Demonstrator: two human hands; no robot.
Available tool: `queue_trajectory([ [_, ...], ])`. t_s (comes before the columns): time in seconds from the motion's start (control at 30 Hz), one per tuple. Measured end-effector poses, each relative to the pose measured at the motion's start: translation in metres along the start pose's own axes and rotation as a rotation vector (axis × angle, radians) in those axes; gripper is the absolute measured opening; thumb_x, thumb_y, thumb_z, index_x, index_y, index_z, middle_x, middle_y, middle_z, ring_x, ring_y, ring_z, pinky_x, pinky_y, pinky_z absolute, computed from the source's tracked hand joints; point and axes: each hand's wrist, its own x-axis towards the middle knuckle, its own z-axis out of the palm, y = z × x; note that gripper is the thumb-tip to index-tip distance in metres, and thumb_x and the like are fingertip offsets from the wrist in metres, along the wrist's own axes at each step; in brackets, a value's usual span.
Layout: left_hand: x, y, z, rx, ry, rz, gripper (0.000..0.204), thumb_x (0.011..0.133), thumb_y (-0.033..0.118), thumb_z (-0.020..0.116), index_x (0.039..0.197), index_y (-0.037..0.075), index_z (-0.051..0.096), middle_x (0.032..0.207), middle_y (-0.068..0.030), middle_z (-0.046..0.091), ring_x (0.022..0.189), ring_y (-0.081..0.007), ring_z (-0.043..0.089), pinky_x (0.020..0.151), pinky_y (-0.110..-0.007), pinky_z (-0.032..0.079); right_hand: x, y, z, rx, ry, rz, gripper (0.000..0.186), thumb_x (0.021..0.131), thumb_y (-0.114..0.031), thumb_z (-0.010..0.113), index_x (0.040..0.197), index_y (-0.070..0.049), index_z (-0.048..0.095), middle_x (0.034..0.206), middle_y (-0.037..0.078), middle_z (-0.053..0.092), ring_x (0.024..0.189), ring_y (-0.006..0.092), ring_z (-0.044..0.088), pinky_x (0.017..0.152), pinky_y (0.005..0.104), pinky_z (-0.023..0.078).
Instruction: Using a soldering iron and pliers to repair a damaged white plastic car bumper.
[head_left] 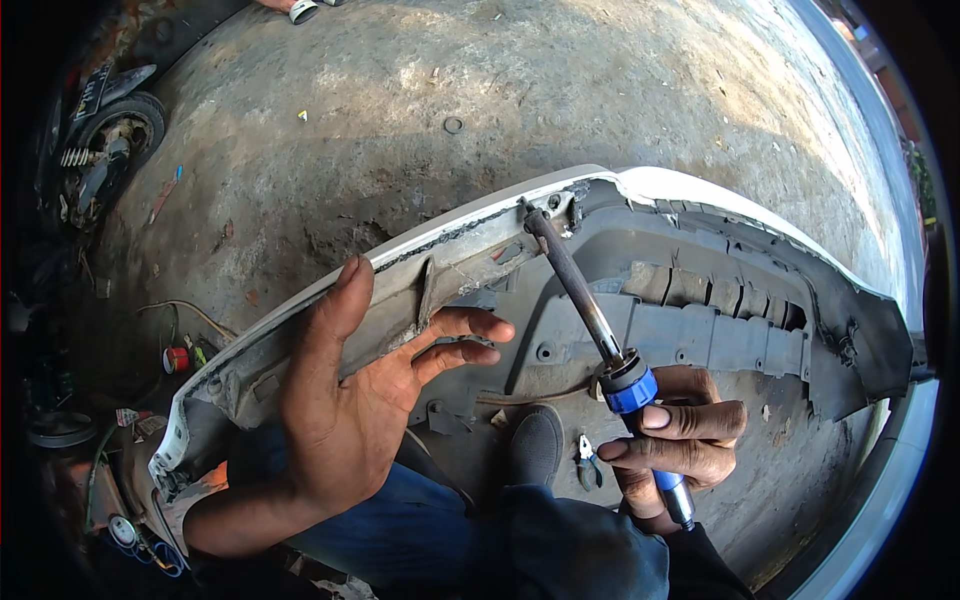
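Note:
My right hand (680,440) is closed round the blue-and-black handle of a soldering iron (585,290). The iron's dark shaft slants up and away, its tip at the far upper edge of a car bumper (700,240), where dark, rough marks run along the rim. White outside and grey inside, the bumper curves across the view with its inner side toward me. My left hand (360,410) is at the bumper's left part, thumb raised by the rim and fingers spread near the inner ledge; whether it bears any weight I cannot tell.
Pliers (588,464) lie on the ground beside my shoe (536,447). A motorcycle wheel (125,130) stands at the far left. Near the bumper's left end are a red roll (175,360), a thin hose (195,310) and a round gauge (122,530). Another person's foot (302,10) shows at the top.

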Motion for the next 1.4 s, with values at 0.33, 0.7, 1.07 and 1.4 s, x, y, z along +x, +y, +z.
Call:
queue_trajectory([
  [0.33,0.000,0.000,-0.001,0.036,0.019,0.010,0.071,0.101,0.055,0.024,0.137,-0.001,0.049,0.127,-0.0200,0.060,0.106,-0.0298,0.061,0.095,-0.046,0.044,0.004,-0.001,0.001,-0.013,-0.037,-0.013,0.016,0.072,-0.019,0.084,0.088,-0.016,0.082,0.099,0.002,0.065,0.083,0.0242,0.067,0.072,0.0341,0.056],
  [0.7,0.001,0.000,0.000,0.025,0.010,0.004,0.072,0.101,0.056,0.024,0.137,-0.001,0.048,0.129,-0.0206,0.059,0.106,-0.0303,0.061,0.095,-0.046,0.044,0.003,-0.005,-0.002,-0.003,0.011,0.010,0.013,0.079,-0.028,0.082,0.086,-0.017,0.081,0.100,0.003,0.061,0.089,0.0232,0.067,0.077,0.0363,0.056],
  [1.07,0.000,0.003,0.004,0.017,-0.015,0.001,0.072,0.101,0.056,0.024,0.137,-0.002,0.048,0.126,-0.0207,0.060,0.106,-0.0302,0.061,0.095,-0.046,0.044,0.008,-0.013,-0.003,-0.024,0.004,0.033,0.013,0.077,-0.025,0.084,0.085,-0.016,0.080,0.099,0.002,0.061,0.089,0.0229,0.067,0.079,0.0374,0.056],
  [1.4,0.000,0.000,0.000,0.045,0.019,0.005,0.073,0.101,0.056,0.024,0.137,-0.002,0.048,0.127,-0.0208,0.059,0.106,-0.0300,0.061,0.095,-0.046,0.044,0.000,-0.003,0.004,0.014,0.028,0.052,0.012,0.077,-0.026,0.084,0.084,-0.016,0.080,0.098,0.002,0.061,0.089,0.0231,0.067,0.079,0.0375,0.057],
])
